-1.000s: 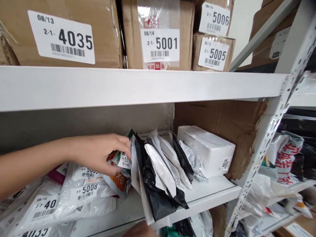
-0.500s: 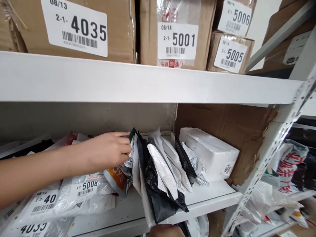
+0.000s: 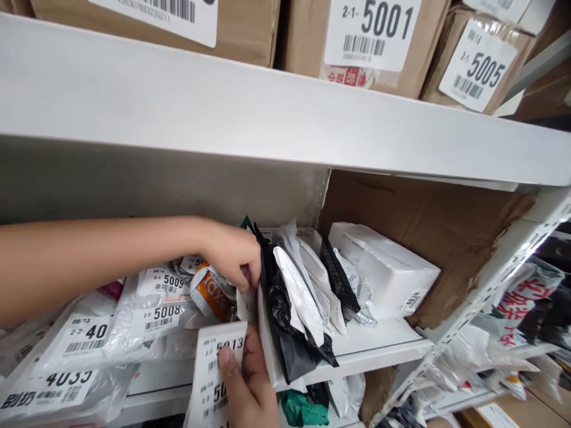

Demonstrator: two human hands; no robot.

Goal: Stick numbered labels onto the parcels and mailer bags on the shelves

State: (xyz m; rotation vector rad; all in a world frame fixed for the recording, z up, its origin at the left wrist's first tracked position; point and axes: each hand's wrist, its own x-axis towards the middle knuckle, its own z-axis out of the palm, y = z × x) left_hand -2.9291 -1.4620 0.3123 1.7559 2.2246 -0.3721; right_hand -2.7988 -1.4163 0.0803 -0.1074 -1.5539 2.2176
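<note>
My left hand (image 3: 232, 254) reaches in from the left over the lower shelf, its fingers curled down and pinching a white pouch next to the upright black bag (image 3: 285, 321). My right hand (image 3: 248, 386) comes up from the bottom edge, its fingers closed on a white label sheet (image 3: 214, 368) printed 5013. An orange and white pouch (image 3: 209, 291) lies just left of my left hand. White and grey mailers (image 3: 307, 285) lean in a row right of the black bag.
A white foam box (image 3: 388, 270) stands right of the mailers before a brown carton (image 3: 446, 226). Flat labelled bags (image 3: 111, 333) pile up at left. The upper shelf board (image 3: 267, 113) carries cartons marked 5001 (image 3: 357, 35) and 5005 (image 3: 477, 65). A perforated upright (image 3: 504, 267) borders the right.
My right hand rose from the bottom edge with the label sheet up to the shelf front. My left hand shifted right and curled down into the bags. The view tilted downward.
</note>
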